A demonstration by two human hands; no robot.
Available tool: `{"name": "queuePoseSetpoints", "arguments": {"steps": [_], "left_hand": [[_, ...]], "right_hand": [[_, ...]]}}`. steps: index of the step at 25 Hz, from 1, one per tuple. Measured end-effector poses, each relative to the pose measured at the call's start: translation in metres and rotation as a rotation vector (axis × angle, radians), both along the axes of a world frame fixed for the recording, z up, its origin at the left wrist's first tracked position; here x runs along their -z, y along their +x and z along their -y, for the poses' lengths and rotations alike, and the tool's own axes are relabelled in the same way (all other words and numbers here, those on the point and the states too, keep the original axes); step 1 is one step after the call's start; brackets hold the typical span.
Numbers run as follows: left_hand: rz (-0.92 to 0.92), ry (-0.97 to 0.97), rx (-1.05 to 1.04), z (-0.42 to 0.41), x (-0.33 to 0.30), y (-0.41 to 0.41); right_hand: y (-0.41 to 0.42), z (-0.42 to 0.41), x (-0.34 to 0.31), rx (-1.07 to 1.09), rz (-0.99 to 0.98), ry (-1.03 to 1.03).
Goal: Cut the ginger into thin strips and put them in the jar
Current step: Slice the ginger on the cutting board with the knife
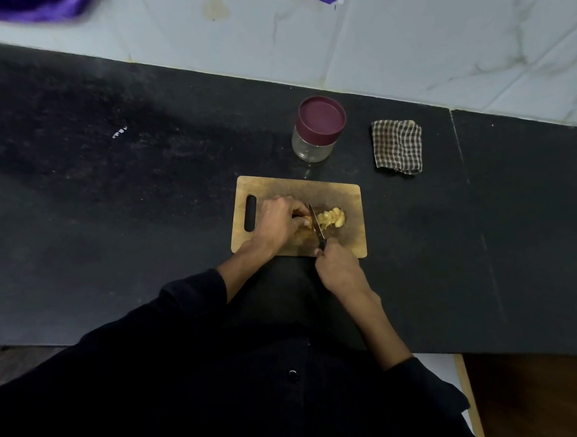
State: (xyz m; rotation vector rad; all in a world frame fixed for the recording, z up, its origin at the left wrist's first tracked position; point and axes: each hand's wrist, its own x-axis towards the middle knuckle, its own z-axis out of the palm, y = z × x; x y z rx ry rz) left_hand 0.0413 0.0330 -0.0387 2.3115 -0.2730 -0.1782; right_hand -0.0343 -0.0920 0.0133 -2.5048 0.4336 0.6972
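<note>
— While slicing goes on, worth sizing up from the biggest thing down. Black counter [114, 209] first: carries everything, wide and dark, running under the pale wall tiles.

— Then the wooden cutting board [298, 192], flat near the front edge, handle slot to the left. All the work sits on it.

— Next the jar [313, 142], upright behind the board, apart from it. Maroon lid [321, 114] on. Looks empty through the clear wall, though hard to be sure at this distance.

— So nothing transferred yet. Beside it to the right, a folded checked cloth [397, 146], untouched by either hand.

— Now the hands. Left hand [278, 221] curled down over the uncut ginger piece [300, 214], fingers bent, pinning it to the board. Only a sliver of the piece visible under the fingertips.

— Right hand [339, 271] wrapped round the knife [317, 225] handle at the board's near edge, blade angled up and left, edge set right against the left fingertips.

— Smallest last: the pale cut ginger slices [330, 218], a little heap just right of the blade.

— Judged roughly mid-cutting. Some slices off, some root left under the left hand. Appear more like slices than thin strips, so probably a second pass needed.

— Then lid off, strips gathered, dropped into the jar. None of that begun.
</note>
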Motion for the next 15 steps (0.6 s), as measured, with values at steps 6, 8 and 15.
{"name": "queuePoseSetpoints", "arguments": {"steps": [6,8,15], "left_hand": [[0.003,0.01,-0.012,0.001,0.0,0.002],[0.004,-0.001,-0.016,0.002,0.001,0.002],[-0.005,-0.002,0.002,0.002,0.002,0.003]], "right_hand": [[0.0,-0.011,0.002,-0.019,0.033,-0.102],[0.001,-0.013,0.001,-0.018,0.04,-0.125],[0.021,-0.017,0.002,-0.005,0.015,-0.109]]}}
